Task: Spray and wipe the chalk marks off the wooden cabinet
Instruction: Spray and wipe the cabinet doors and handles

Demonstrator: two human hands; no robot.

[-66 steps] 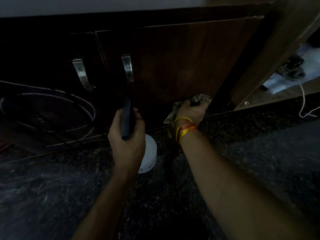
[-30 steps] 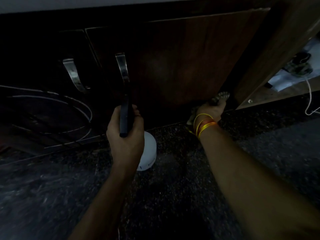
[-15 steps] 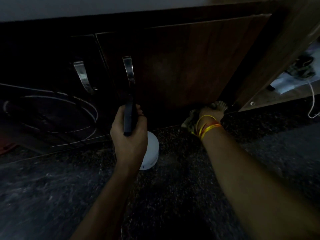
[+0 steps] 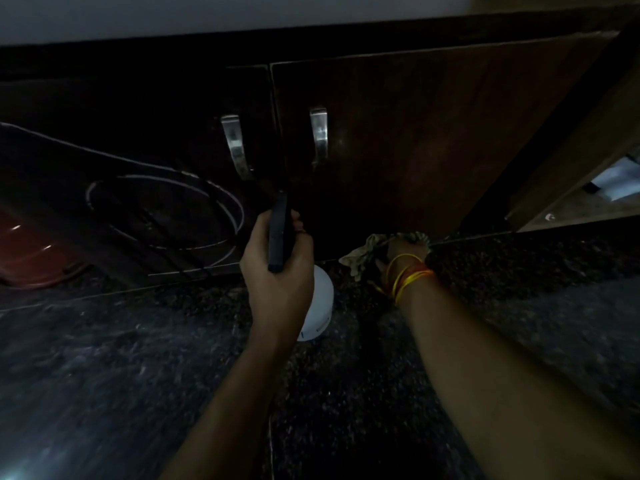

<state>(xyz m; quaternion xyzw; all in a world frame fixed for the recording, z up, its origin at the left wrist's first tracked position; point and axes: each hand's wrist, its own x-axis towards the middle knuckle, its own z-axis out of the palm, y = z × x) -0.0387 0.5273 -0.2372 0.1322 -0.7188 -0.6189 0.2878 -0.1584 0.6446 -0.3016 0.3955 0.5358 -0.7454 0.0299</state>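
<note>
Hands work low at a dark brown wooden cabinet (image 4: 398, 140). The left hand (image 4: 277, 271) grips a white spray bottle with a black trigger head (image 4: 320, 306). The right hand (image 4: 403, 252) clutches a crumpled pale cloth (image 4: 363, 252) against the right door's bottom edge. White chalk marks (image 4: 166, 213) circle the left door.

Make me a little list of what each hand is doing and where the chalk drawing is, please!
left hand: grips the spray bottle by its dark trigger head
right hand: holds the cloth at the bottom edge of the right cabinet door
chalk marks: white ovals and lines on the left cabinet door, not wiped yet
door handles: two metal ones, one per door
floor: dark speckled stone
light: dim
</note>
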